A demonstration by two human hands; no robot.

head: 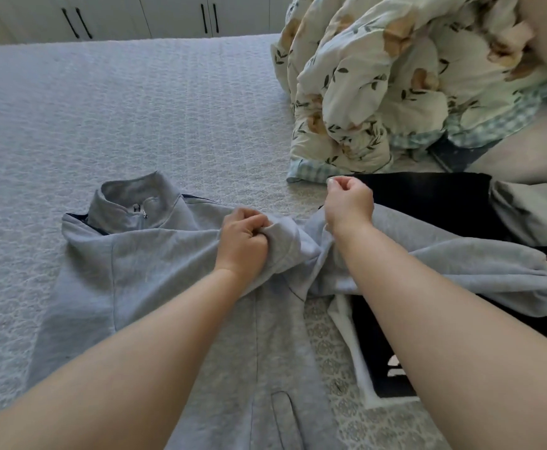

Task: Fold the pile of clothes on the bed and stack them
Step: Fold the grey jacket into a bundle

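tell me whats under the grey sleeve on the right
The grey sleeve lies across a black garment, which shows above and below it. A white edge peeks out beneath. Whatever lies directly under the sleeve is covered.

No text is legible; white marks on the black garment under the right forearm are too partial to read.

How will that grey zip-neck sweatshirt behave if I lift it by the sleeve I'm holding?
Probably floppy: the grey sweatshirt already bunches and creases where the left hand grips its sleeve. It looks like thick fleece, so likely a bit heavy and draggy. The body would probably trail and sag rather than stay flat on the bed cover.
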